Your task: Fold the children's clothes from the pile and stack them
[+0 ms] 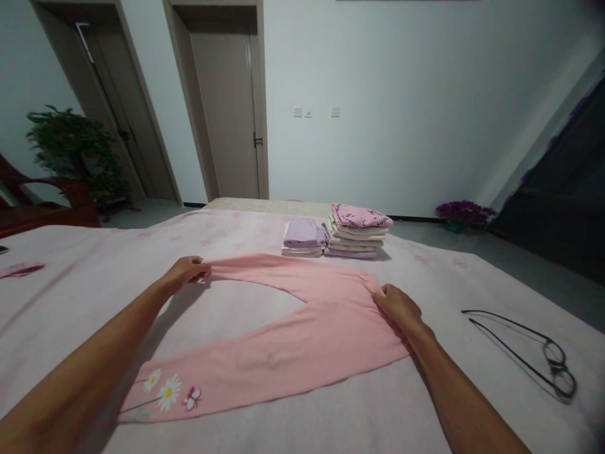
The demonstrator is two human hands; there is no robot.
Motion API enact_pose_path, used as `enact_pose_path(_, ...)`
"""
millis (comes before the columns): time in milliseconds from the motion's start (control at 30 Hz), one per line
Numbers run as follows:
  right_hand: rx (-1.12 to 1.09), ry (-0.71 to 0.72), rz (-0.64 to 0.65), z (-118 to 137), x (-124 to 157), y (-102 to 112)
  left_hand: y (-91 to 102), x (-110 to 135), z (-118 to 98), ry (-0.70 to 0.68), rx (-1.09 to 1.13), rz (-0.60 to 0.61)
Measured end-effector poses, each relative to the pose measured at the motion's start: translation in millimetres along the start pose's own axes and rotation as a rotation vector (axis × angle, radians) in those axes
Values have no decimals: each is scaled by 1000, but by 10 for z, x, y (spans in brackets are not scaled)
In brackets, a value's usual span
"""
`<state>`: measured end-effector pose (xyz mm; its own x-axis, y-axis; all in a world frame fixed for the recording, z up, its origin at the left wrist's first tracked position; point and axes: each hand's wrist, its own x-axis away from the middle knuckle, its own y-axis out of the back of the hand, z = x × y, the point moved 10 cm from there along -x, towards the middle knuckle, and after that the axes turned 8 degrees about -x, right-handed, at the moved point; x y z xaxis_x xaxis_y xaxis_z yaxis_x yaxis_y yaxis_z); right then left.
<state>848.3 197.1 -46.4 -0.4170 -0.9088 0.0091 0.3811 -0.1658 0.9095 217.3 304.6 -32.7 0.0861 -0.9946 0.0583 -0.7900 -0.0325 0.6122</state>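
A pair of pink leggings (293, 343) lies spread on the pale pink bed sheet (94, 296), with daisies and a butterfly printed near one ankle at the lower left. My left hand (185, 272) is closed on the end of the upper leg, holding it slightly off the sheet. My right hand (396, 304) is closed on the waistband at the right side of the leggings.
Two stacks of folded clothes (338, 236) sit at the far side of the bed, one lilac and one topped with pink. Black glasses (543, 353) lie at the right. A small pink cloth (21, 270) lies at the left edge. Doors, a plant and a red chair stand beyond.
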Motion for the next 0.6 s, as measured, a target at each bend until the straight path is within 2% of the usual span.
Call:
enact_pose_path(133,-159,55,-78,4,8,65,101,280,-60,4,200,-2)
enact_pose_path(267,-667,163,-111,0,-17,90,202,632,-113,-22,431,16)
enact_pose_path(333,-967,169,-65,-27,-26,63,276,818,-97,-28,493,14)
enact_pose_path(433,-1323,88,64,-56,-7,-14,416,1109,4,-24,531,3)
enact_pose_path(533,-1484,79,192,27,78,9,563,1416,145,-37,492,3)
enact_pose_path(600,-1499,99,279,90,158,49,569,1620,202,-68,401,75)
